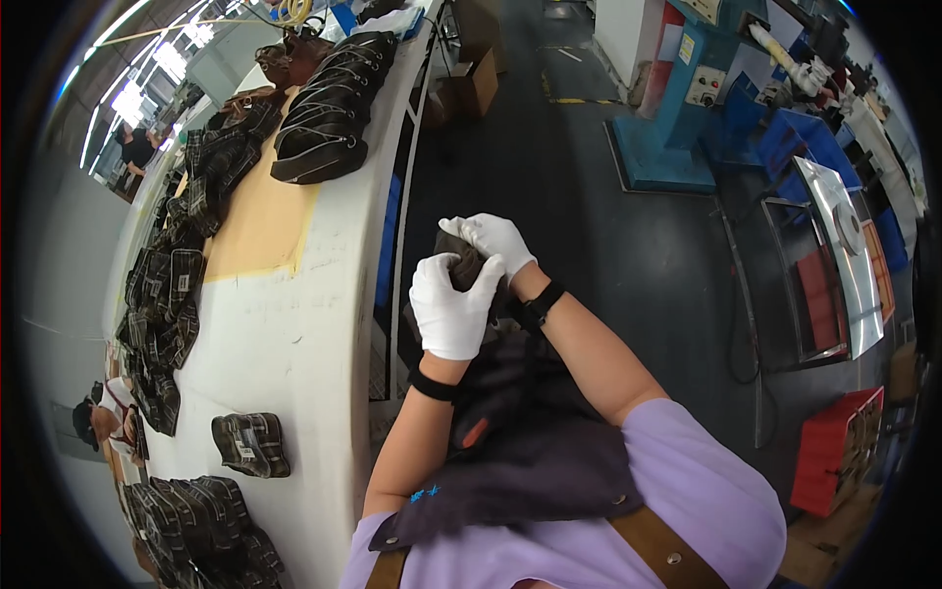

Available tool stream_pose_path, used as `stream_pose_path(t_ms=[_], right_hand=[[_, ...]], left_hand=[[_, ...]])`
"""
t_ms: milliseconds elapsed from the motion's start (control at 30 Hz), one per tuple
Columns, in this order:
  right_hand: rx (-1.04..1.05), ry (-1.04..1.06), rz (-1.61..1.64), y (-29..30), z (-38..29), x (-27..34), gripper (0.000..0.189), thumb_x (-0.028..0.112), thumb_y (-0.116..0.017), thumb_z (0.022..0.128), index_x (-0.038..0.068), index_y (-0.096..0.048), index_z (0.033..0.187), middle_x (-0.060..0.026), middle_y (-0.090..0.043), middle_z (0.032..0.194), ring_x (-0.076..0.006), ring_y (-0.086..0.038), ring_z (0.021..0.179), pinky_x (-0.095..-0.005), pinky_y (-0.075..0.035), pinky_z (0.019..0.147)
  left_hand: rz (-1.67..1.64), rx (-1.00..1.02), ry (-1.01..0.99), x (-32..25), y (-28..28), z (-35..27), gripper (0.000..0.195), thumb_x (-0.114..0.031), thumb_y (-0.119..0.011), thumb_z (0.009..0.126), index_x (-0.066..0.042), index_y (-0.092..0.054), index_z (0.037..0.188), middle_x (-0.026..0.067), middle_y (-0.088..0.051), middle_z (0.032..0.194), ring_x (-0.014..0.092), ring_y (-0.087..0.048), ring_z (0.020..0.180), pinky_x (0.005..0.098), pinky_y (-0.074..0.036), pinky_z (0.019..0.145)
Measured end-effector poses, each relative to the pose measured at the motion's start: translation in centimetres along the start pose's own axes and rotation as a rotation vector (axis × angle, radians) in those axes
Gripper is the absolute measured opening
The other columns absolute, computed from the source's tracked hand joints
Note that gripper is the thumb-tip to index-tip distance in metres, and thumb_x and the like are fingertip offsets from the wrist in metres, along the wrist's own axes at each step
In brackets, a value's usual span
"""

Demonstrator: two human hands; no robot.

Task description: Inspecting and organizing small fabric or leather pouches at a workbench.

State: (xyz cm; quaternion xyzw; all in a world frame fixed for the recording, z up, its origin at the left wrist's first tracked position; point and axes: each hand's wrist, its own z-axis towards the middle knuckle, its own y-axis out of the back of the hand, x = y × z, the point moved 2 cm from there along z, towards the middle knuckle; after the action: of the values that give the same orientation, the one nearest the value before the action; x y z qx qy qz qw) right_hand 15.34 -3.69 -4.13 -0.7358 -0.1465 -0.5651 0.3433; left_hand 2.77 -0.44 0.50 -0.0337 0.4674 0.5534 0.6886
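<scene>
Both of my hands wear white gloves and are raised over the floor beside the table. A dark brown fabric piece (465, 274), perhaps a pouch, is gripped between them. My left hand (452, 313) curls around its near side, thumb and fingers on the cloth. Across the top and far side lie the fingers of my right hand (494, 239). The gloves cover much of the piece, so its full shape is hidden. On the table to the left sits a single dark plaid pouch (252, 445) with a white label.
The long white table (294, 353) runs along my left. It bears a stack of plaid pouches (195, 523), a heap of more (158, 302) and a row of black zippered bags (335, 110). To the right stand a blue machine (681, 103), a metal-framed stand (846, 250) and a red crate (831, 453).
</scene>
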Motion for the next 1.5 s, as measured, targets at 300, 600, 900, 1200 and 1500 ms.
stream_pose_path(t_ms=[300, 600, 900, 1200, 1500], right_hand=[[0.103, 0.145, -0.241, 0.9, 0.9, 1.4, 0.029, 0.024, -0.058, 0.095, -0.002, -0.070, 0.099, -0.0085, -0.070, 0.089, -0.0142, -0.064, 0.083, -0.0283, -0.048, 0.079], [0.143, 0.113, -0.016, 2.3, -1.3, 0.3, 0.031, 0.025, -0.062, 0.095, -0.003, -0.063, 0.107, -0.0075, -0.068, 0.104, -0.0126, -0.063, 0.095, -0.0267, -0.050, 0.089], [0.161, -0.375, 0.957, 6.0, -4.6, -7.7, 0.033, 0.017, -0.039, 0.102, 0.002, -0.056, 0.126, -0.0107, -0.064, 0.117, -0.0203, -0.061, 0.105, -0.0316, -0.046, 0.097], [-0.055, 0.304, -0.162, 0.7, -4.7, 1.1, 0.023, 0.013, -0.046, 0.102, -0.002, -0.064, 0.104, -0.0051, -0.068, 0.098, -0.0095, -0.062, 0.091, -0.0240, -0.049, 0.086], [-0.267, 0.278, -0.104, 1.1, -7.8, 1.2, 0.022, 0.020, -0.058, 0.096, 0.001, -0.064, 0.106, -0.0023, -0.063, 0.083, -0.0068, -0.056, 0.069, -0.0216, -0.046, 0.063]], left_hand=[[-0.458, 0.218, 0.272, 2.6, 0.3, 2.4, 0.025, -0.021, -0.048, 0.104, 0.000, -0.059, 0.096, -0.0018, -0.055, 0.084, 0.006, -0.049, 0.080, 0.0212, -0.042, 0.074], [-0.758, 0.176, 0.600, 1.7, -0.2, 0.5, 0.037, -0.031, -0.049, 0.104, 0.000, -0.066, 0.096, -0.0026, -0.061, 0.084, 0.004, -0.051, 0.075, 0.0206, -0.044, 0.070], [-0.619, 0.254, 0.619, 2.0, 0.9, -0.1, 0.043, -0.041, -0.046, 0.103, 0.000, -0.056, 0.111, 0.0039, -0.060, 0.096, 0.010, -0.055, 0.091, 0.0241, -0.046, 0.081], [-0.668, 0.103, 0.370, 4.2, 3.9, -1.7, 0.066, -0.001, -0.064, 0.090, -0.004, -0.029, 0.145, 0.0104, -0.048, 0.133, 0.018, -0.048, 0.122, 0.0334, -0.041, 0.105], [-0.655, 0.128, 0.278, 3.1, 6.7, -1.6, 0.058, -0.009, -0.058, 0.097, -0.001, -0.028, 0.146, 0.0105, -0.052, 0.129, 0.015, -0.050, 0.117, 0.0299, -0.039, 0.103]])
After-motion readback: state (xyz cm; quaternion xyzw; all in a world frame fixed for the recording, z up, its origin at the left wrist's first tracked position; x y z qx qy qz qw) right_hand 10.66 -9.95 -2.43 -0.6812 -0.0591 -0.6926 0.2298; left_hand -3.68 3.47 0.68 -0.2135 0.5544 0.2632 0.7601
